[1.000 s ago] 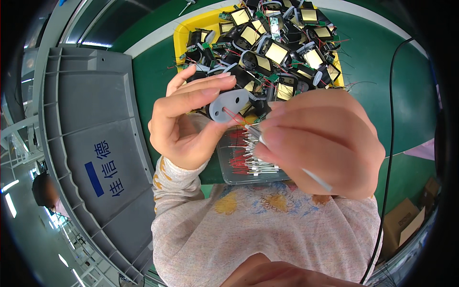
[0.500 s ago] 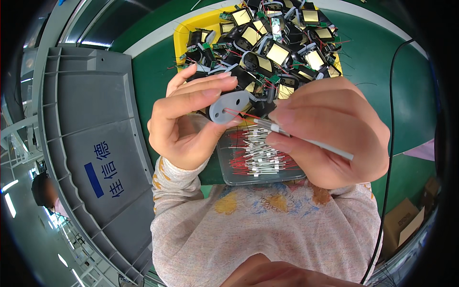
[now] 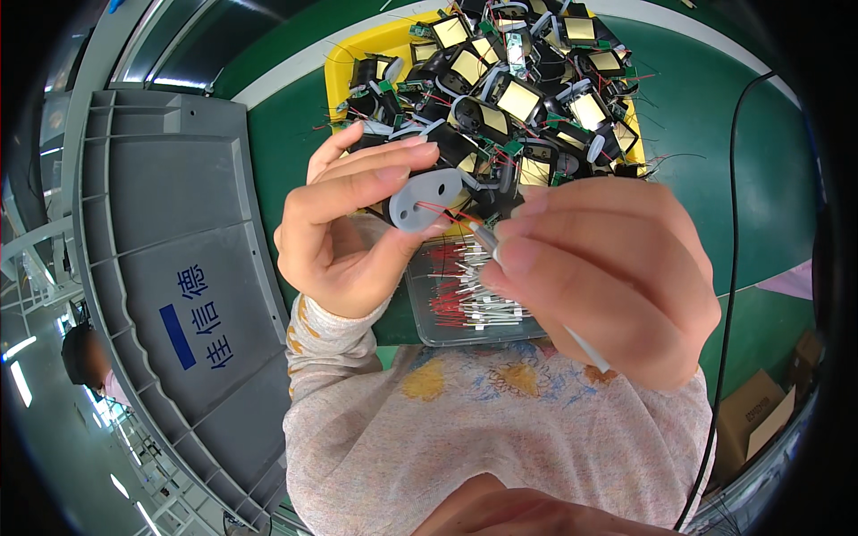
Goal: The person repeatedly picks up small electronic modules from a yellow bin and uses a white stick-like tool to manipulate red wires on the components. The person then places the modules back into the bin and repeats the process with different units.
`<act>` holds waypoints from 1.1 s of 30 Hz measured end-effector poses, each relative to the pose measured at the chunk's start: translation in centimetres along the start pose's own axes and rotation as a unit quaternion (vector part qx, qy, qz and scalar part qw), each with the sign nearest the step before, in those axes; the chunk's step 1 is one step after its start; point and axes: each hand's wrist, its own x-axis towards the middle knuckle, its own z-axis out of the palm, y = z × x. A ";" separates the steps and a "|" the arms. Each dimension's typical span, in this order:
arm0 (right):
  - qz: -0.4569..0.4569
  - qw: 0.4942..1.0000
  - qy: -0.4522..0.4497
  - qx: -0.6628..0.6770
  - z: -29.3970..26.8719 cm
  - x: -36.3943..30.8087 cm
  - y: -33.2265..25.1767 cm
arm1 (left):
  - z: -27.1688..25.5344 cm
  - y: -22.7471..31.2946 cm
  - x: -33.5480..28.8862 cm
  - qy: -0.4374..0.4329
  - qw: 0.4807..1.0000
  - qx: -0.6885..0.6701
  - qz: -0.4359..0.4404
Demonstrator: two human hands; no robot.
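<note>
My left hand (image 3: pixel 335 246) pinches a small oval device with a grey face (image 3: pixel 424 202) between thumb and fingers. Its face is tilted toward me and shows a few dark holes. Thin red wires (image 3: pixel 450 213) run from one of those holes toward my right hand (image 3: pixel 617 277). That hand is closed around a slim grey-white stick (image 3: pixel 585 348), whose front end meets the wires; its middle is hidden by the fingers. Below the hands lies a clear plastic tray (image 3: pixel 427 335) of white pieces with red wire ends (image 3: pixel 478 286), partly covered by my right hand.
A yellow bin (image 3: pixel 340 58) at the far side is heaped with black devices (image 3: pixel 483 121) carrying pale yellow pads, green boards and loose wires. A grey plastic crate (image 3: pixel 170 232) stands at the left. A black cable (image 3: pixel 735 196) runs down the right, near a cardboard box (image 3: pixel 751 415).
My right hand has moved slightly down and left, and the stick now points more steeply upward at the wires. My left hand and the oval device have barely shifted.
</note>
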 end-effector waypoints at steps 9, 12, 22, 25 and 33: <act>-0.005 0.999 0.034 0.015 0.5 0.1 -0.3 | -0.2 0.1 -0.1 -0.001 1.000 0.000 0.004; 0.009 0.999 0.030 0.022 0.6 0.1 -0.3 | -0.2 0.1 -0.2 0.002 1.000 0.000 0.006; 0.050 0.997 -0.029 0.059 -0.5 0.0 0.0 | -0.1 0.2 -0.2 0.001 1.000 0.000 0.006; 0.038 0.998 0.007 0.059 0.1 -0.1 0.0 | 0.0 0.1 -0.3 0.005 1.000 -0.016 0.004; 0.054 0.996 0.029 0.064 0.2 -0.2 -0.2 | 0.0 0.1 -0.3 0.007 1.000 -0.024 -0.006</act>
